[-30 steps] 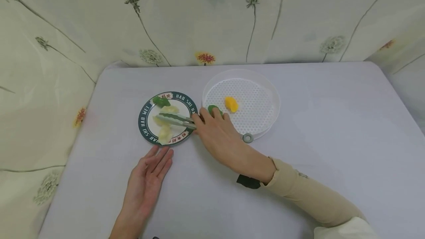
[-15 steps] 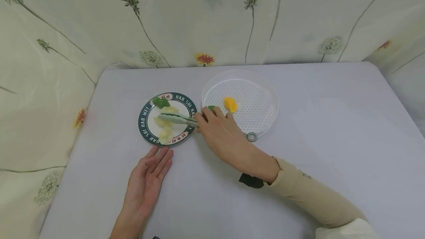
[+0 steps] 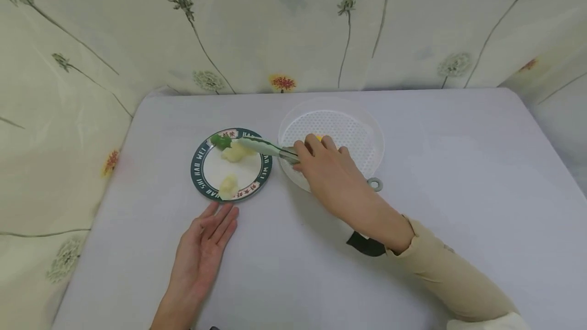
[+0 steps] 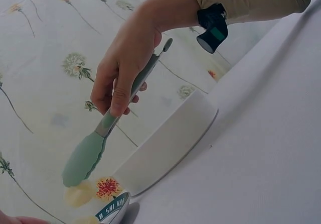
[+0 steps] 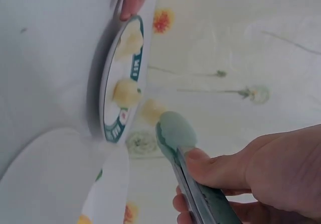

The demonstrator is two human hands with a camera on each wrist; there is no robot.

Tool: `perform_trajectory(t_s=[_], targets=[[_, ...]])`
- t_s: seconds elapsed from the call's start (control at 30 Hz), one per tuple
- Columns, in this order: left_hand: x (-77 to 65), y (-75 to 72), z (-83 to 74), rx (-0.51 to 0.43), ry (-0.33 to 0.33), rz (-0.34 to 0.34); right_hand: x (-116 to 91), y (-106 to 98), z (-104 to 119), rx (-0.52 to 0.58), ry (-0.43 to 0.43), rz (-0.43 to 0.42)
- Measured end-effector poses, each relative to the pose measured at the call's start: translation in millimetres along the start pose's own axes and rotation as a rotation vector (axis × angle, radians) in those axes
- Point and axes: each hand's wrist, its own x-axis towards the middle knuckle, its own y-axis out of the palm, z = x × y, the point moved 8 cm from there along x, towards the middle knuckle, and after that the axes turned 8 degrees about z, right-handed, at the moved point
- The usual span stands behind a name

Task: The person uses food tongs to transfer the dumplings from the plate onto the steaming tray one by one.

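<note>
My right hand (image 3: 332, 177) grips a pair of green kitchen tongs (image 3: 263, 146) with metal arms. A pale yellow, dumpling-like piece (image 4: 80, 194) is at the tong tips, raised above the plate in both wrist views. The plate (image 3: 198, 172) is white with a dark green lettered rim. On it lie a pale yellow piece (image 3: 228, 186) near the front, another pale piece (image 3: 234, 154) further back, and a green piece (image 3: 221, 141) at the back left. My left hand (image 3: 202, 251) lies palm up with straight fingers, fingertips right at the plate's front rim.
Right of the plate stands a round white basket (image 3: 377, 141) with a perforated floor. A yellow piece (image 3: 319, 138) inside it is mostly hidden behind my right hand. The white-covered table (image 3: 458, 167) meets a flowered cloth (image 3: 403, 24) at its back edge.
My right hand and the tongs have moved right and slightly back, lifting a pale piece from the middle of the plate toward the basket. My left hand has stayed put.
</note>
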Motion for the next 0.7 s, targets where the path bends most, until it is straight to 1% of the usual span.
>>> perform_trajectory(t_s=[0.2,0.27,0.4,0.53,0.7], targets=[[-0.7,-0.2,-0.7,0.006,-0.007,-0.010,-5.9,-8.3,-23.7,0.035,0.045,0.009],[-0.4,-0.6,0.2,0.003,-0.010,-0.016,-8.0,-12.0,-31.1,0.038,0.059,0.006],[0.3,-1.2,1.0,0.000,-0.006,-0.015,-11.4,-16.6,-46.7,0.031,0.103,0.028],[1.2,-0.9,0.9,-0.006,-0.009,-0.017,-15.2,-16.1,-59.1,0.020,0.133,0.041],[1.9,-1.2,1.4,-0.020,-0.015,-0.025,-18.7,-12.6,-66.5,0.009,0.142,0.038]])
